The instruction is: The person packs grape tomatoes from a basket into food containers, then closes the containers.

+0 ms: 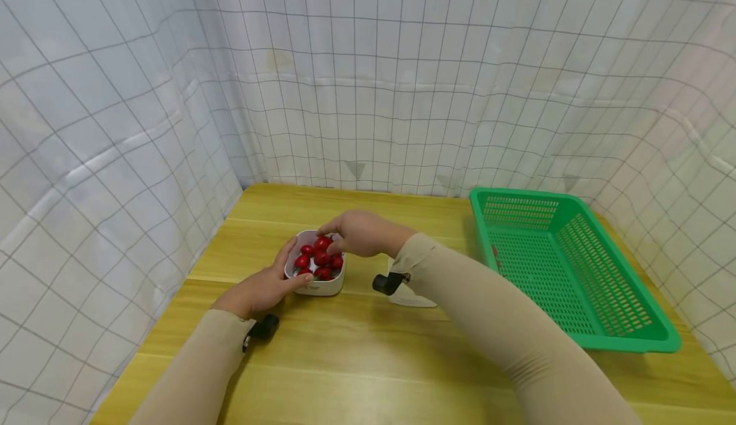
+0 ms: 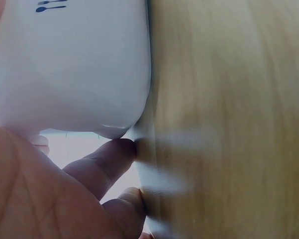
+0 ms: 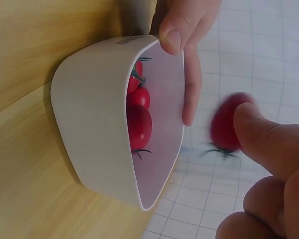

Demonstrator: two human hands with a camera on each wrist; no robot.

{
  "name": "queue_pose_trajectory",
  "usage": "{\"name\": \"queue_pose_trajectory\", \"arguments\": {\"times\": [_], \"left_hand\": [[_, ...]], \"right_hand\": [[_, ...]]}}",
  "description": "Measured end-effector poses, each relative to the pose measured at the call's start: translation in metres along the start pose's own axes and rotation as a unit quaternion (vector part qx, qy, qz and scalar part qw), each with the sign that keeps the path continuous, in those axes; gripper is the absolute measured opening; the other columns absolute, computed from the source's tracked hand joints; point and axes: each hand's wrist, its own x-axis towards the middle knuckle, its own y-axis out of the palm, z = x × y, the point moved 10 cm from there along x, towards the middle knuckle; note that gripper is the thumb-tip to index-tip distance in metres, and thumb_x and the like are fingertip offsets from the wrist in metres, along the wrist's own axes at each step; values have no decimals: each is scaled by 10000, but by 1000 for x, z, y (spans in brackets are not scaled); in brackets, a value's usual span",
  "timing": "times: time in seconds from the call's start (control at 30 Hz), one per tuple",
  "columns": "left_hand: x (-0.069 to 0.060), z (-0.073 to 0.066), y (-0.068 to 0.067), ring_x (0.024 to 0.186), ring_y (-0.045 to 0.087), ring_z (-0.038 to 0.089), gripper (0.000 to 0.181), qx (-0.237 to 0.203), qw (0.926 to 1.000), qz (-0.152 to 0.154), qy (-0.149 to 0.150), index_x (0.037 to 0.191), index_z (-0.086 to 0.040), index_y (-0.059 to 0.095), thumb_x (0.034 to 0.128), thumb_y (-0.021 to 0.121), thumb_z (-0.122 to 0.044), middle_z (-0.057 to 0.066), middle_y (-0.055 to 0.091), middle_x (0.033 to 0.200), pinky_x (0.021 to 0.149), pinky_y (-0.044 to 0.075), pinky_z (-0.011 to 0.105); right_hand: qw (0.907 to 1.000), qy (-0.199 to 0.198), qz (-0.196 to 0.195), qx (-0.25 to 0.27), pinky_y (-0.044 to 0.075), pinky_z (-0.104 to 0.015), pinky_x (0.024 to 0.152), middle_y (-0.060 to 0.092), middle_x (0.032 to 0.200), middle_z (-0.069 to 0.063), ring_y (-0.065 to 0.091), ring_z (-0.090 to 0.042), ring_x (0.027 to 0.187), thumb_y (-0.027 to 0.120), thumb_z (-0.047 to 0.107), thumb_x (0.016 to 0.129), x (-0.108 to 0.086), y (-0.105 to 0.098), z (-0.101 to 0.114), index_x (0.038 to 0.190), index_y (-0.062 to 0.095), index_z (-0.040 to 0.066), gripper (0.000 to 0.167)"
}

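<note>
A small white container (image 1: 319,289) with rounded corners stands on the table, several red cherry tomatoes (image 1: 322,258) with green stems inside it. With its thumb over the near rim and its fingers along the left side, my left hand (image 1: 261,287) holds the container. Dark cutlery marks show on the container wall (image 2: 89,59) in the left wrist view. Over the container's right side, my right hand (image 1: 367,233) pinches one tomato (image 3: 225,127) between thumb and finger, above the rim and slightly blurred in the right wrist view.
At the right stands a large green slotted basket (image 1: 627,342), with small red things (image 1: 495,255) showing by its left wall. A flat white object (image 1: 411,297) lies partly hidden under my right forearm. Gridded white curtains (image 1: 402,92) surround the wooden table (image 1: 345,374).
</note>
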Motion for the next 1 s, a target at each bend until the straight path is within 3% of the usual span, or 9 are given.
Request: {"name": "queue_pose_trajectory", "arguments": {"times": [0.2, 0.4, 0.63, 0.8, 0.83, 0.9, 1.0], "left_hand": [[1, 0, 1, 1483, 401, 553, 1065, -74, 10000, 33, -13, 1682, -258, -171, 999, 501, -723, 324, 316, 1664, 1180, 336, 709], [0, -1, 0, 1478, 402, 561, 1072, -51, 10000, 54, -42, 1682, -256, -168, 996, 509, -722, 331, 311, 1663, 1168, 347, 716], [0, -1, 2, 1502, 359, 564, 1077, -107, 9999, 63, -18, 1684, -244, -157, 993, 522, -716, 325, 272, 1683, 1178, 325, 723], [1, 0, 1, 1509, 342, 569, 1076, -150, 9999, 44, -44, 1685, -254, -152, 988, 519, -725, 318, 244, 1695, 1184, 313, 727], [0, 0, 1, 1512, 336, 569, 1075, -174, 9998, 41, -42, 1685, -256, -150, 989, 522, -723, 317, 237, 1698, 1187, 308, 726], [0, -1, 1, 1514, 329, 572, 1072, -186, 9998, 47, -33, 1684, -252, -156, 995, 525, -711, 322, 224, 1700, 1188, 306, 725], [-1, -2, 1, 1521, 309, 575, 1071, -199, 9998, 28, -22, 1684, -245, -161, 1001, 532, -695, 327, 200, 1704, 1195, 301, 719]], "right_hand": [[9996, -63, 55, 252, 555, -343, 993, 709, 1394, -67, 680, -140, 1100, 674, 282, 1050, 0, 3, -1, 1494, 619, 171, 461], [9997, -47, 53, 251, 549, -329, 935, 753, 1298, -37, 695, -136, 1037, 673, 296, 1050, -3, 1, -4, 1503, 609, 171, 474], [9997, 122, -68, 213, 510, -407, 1114, 647, 1485, -48, 637, -215, 1319, 656, 320, 1059, -11, -15, -12, 1524, 585, 191, 488], [9990, 180, -229, 328, 500, -393, 1132, 601, 1539, -15, 617, -202, 1359, 653, 318, 1061, -23, -32, -20, 1535, 570, 193, 498], [9989, 199, -282, 308, 527, -371, 1080, 669, 1450, -23, 670, -193, 1248, 654, 314, 1061, -26, -37, -22, 1534, 571, 194, 496], [9984, 254, -426, 258, 560, -311, 884, 776, 1105, -18, 698, -148, 940, 663, 317, 1055, -33, -46, -27, 1527, 581, 199, 494], [9970, 395, -633, 201, 393, -260, 605, 629, 651, 5, 417, -81, 559, 673, 326, 1047, -44, -61, -37, 1522, 589, 220, 494]]}}
